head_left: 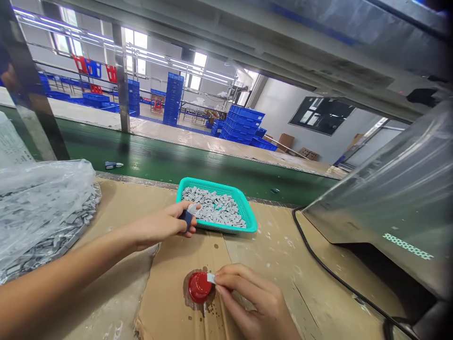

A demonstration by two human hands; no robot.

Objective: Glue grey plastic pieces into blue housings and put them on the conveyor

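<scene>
My left hand [164, 223] hovers at the near edge of a teal plastic basket [212, 185] heaped with small grey pieces [214, 207]. Its fingers pinch a pale piece [191, 208], and a dark blue wrap [186, 219] covers part of one finger. My right hand [249, 296] pinches a small pale grey piece [211, 278] against the edge of a round red cap [200, 287]. That cap sits in a dark red stain on the cardboard bench cover [184, 302]. A clear plastic bag [42, 208] of grey pieces lies left of my left forearm.
A green conveyor belt [184, 167] runs behind the bench, with a small blue-and-white object [113, 165] on it. A black cable [329, 269] and a plastic-covered machine [384, 189] stand at the right. Stacked blue crates [242, 125] fill the hall beyond.
</scene>
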